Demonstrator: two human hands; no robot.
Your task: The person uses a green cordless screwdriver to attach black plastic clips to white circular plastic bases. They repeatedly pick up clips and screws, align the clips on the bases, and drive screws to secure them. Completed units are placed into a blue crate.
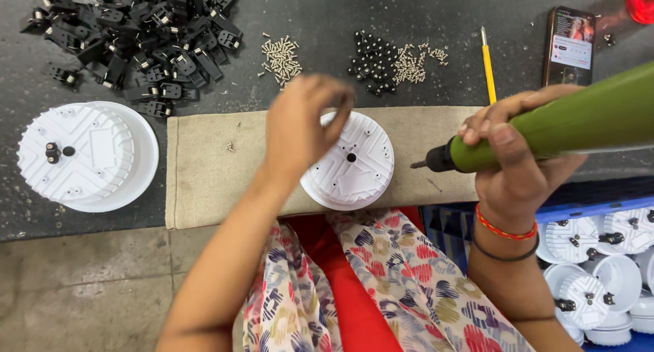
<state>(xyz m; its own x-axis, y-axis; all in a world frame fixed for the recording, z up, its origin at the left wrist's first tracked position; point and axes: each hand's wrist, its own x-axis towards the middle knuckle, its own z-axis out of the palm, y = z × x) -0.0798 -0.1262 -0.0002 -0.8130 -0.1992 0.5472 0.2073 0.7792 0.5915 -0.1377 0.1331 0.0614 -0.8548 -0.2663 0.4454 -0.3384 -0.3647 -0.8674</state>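
Left hand (300,124): it hangs over the top left edge of the round white plastic housing (351,162). The fingers are pinched shut, tips together. Something small may sit between them, but I cannot tell what.

Right hand (512,151): its fingers are wrapped tight around the green electric screwdriver (565,124). The dark tip points left, just off the right edge of the housing, not touching it.

Where the housing is: it lies flat on the beige cloth mat (204,181), on the dark grey worktop (340,25), right in front of the person.

Doing this step well: I think a small part is being set on the housing for screwing. Place it straight over its hole, and keep the housing flat on the mat so it does not slide. Bring the tip down upright, not slanted — a slanted tip can slip and scratch the white plastic.

Fingers and tip: keep the pinching fingers off to the side of the tip before the tool spins.

Nearby parts: a pile of small black plastic clips (146,42), a heap of little silver screws (281,57), a bunch of small black caps (371,60) — all at the back, within reach.

Other things: a second white housing with a black clip on it (78,154) at the left, a yellow pencil-like stick (488,66), a phone (569,45), and a blue crate of finished white housings (599,256) at the lower right.
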